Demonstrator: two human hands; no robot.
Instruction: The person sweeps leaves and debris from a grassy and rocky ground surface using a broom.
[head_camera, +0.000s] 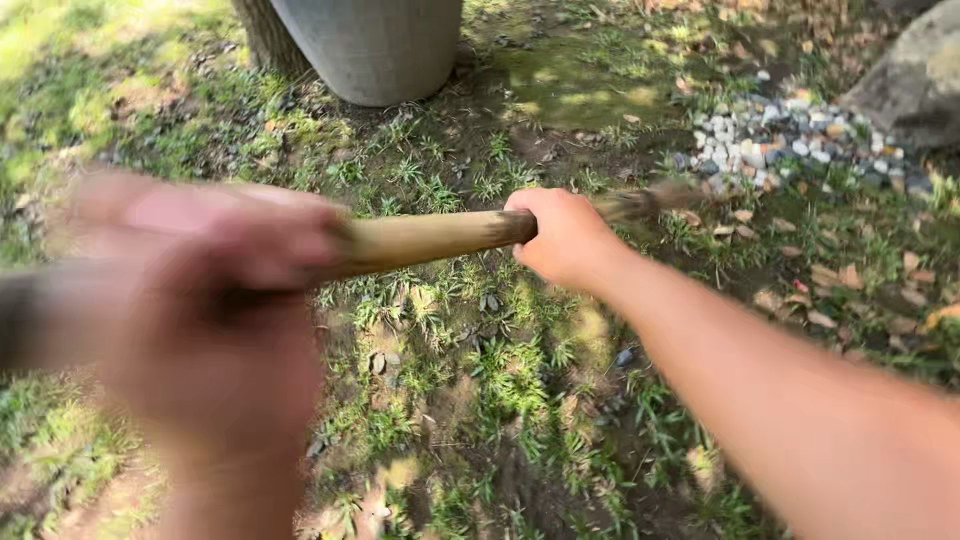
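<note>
A long wooden handle (430, 238) runs across the view from lower left to upper right, above patchy grass. My left hand (210, 290) is closed around its near end; that hand is close to the camera and blurred. Farther along, my right hand (562, 235) grips the same handle with the fingers wrapped over it. Beyond my right hand the handle (645, 203) blurs, and its far end cannot be made out.
A grey concrete pot (372, 45) stands at the top centre beside a tree trunk (262, 35). A patch of pale pebbles (775, 140) lies at the upper right, next to a large rock (915, 75). Dry leaves (830, 285) are scattered on the right.
</note>
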